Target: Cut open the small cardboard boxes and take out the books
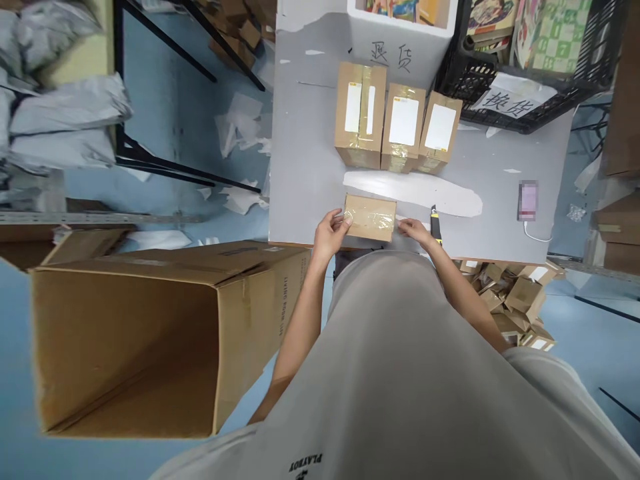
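A small cardboard box (371,218) with shiny clear tape across its top is at the table's near edge. My left hand (332,233) grips its left end, thumb on top and fingers at the side. Close by the box's right end is my right hand (416,231), its thumb and fingertips drawn together. Whatever is between those fingertips is too small to make out. Just right of that hand lies a black and yellow utility knife (436,225). A long white strip of paper (415,192) lies beyond the box.
Three taped cartons with white labels (404,121) stand behind the strip. Farther back are a white bin (403,47) and a black crate (520,100) holding books. A phone (527,200) with a cable lies right. A large open carton (250,333) stands at left, cardboard boxes (525,297) lower right.
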{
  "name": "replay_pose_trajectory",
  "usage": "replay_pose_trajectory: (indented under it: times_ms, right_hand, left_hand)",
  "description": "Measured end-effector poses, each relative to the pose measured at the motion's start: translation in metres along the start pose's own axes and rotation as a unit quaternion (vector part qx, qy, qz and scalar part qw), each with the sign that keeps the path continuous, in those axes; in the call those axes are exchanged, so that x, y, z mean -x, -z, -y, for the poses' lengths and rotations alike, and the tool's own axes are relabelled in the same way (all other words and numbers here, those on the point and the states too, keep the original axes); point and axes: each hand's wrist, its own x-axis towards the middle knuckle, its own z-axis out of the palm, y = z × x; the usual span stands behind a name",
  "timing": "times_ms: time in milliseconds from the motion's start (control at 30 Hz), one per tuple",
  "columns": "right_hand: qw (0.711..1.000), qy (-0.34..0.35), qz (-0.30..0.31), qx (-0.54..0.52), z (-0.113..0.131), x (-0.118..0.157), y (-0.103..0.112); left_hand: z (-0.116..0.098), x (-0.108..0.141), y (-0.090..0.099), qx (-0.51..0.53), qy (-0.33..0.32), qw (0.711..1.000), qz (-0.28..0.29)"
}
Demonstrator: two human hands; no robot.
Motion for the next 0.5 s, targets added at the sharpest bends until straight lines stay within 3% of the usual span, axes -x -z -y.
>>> replay_pose_trajectory:
  times_ms: [167, 300, 400, 500]
  right_hand:
    - [0.998, 0.046, 0.03, 0.027, 0.012, -0.02, -0.024]
    - [0.993, 0.093, 0.072, 0.017, 0.027, -0.027, -0.043]
    - [0.99, 0.105, 0.092, 0.023, 0.035, -0.028, -0.051]
    - [0.987, 0.127, 0.097, 0.031, 0.038, -0.024, -0.048]
  left_hand:
    - [0.017, -0.024, 0.045, 0.025, -0.001, 0.998, -0.063]
    - [0.032, -0.039, 0.08, 0.032, 0.065, 0.989, -0.126]
    - [0.039, -0.047, 0.095, 0.029, 0.102, 0.984, -0.14]
    - [0.042, -0.051, 0.098, 0.022, 0.102, 0.987, -0.12]
